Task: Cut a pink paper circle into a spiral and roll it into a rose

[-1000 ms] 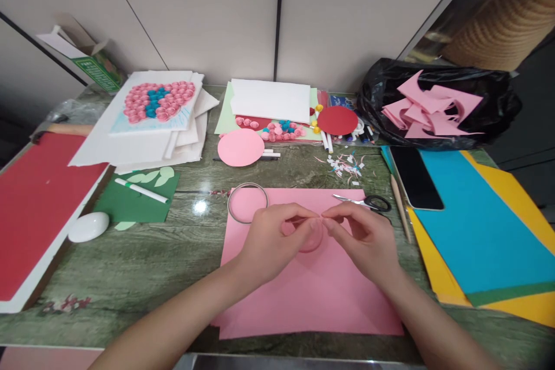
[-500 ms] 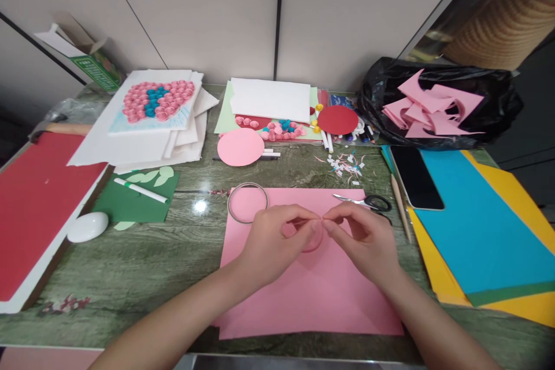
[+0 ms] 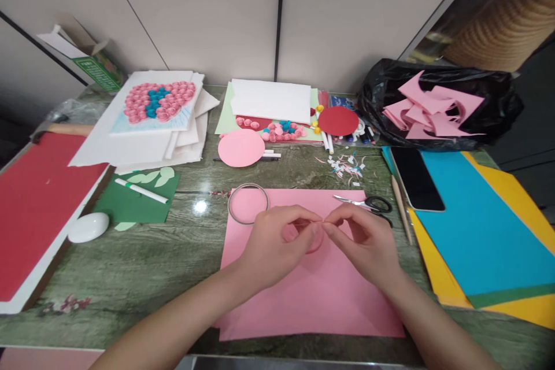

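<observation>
Both hands meet over a large pink paper sheet (image 3: 312, 295) lying on the table in front of me. My left hand (image 3: 277, 245) and my right hand (image 3: 364, 243) pinch together on a small pink paper piece (image 3: 314, 238), a curled round cut-out between the fingertips. Fingers of both hands are closed on it. A thin metal ring (image 3: 248, 203) rests on the sheet's top left corner, just beyond my left hand. Black-handled scissors (image 3: 366, 203) lie at the sheet's top right, just beyond my right hand.
Blue, yellow and green sheets (image 3: 481, 225) with a phone (image 3: 417, 178) lie right. A black bag of pink scraps (image 3: 437, 105) sits behind. Pink disc (image 3: 241, 147), red disc (image 3: 338, 120), markers and paper roses are at the back. Red board (image 3: 34, 202), green paper with marker (image 3: 139, 189) left.
Almost nothing differs. Both hands stay pinched on the small pink piece, with only slight finger shifts.
</observation>
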{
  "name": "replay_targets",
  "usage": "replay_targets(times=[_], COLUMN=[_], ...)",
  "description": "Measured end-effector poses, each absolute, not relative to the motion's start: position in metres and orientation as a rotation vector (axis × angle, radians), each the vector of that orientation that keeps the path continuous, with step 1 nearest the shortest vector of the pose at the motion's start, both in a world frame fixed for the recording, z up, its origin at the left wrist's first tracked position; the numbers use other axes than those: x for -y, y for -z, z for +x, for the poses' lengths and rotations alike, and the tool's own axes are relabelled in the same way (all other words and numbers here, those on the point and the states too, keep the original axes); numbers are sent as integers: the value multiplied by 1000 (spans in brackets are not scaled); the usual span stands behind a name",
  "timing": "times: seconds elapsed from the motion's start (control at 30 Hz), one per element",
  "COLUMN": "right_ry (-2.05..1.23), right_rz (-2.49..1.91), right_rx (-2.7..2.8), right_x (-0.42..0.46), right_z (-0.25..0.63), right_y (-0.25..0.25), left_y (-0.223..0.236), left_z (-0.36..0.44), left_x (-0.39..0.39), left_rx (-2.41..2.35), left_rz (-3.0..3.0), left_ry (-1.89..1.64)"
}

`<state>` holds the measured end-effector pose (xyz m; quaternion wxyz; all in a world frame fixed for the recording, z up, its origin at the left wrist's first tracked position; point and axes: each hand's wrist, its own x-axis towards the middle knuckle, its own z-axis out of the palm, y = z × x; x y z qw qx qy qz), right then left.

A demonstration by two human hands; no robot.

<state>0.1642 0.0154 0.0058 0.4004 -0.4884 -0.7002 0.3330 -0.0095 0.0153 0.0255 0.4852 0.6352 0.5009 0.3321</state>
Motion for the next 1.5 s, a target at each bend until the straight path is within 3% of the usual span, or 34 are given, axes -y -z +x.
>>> replay_targets(times=[1.5], right_ry=[-882], right_rz=[-1231], right_rx=[1849], right_x=[-23], right_z=[174], right_y=[-7], left_y=[-30], left_z=[-14], left_x=[-20], left_rx=[-1013], left_rz=[1501], left_ry=[-765])
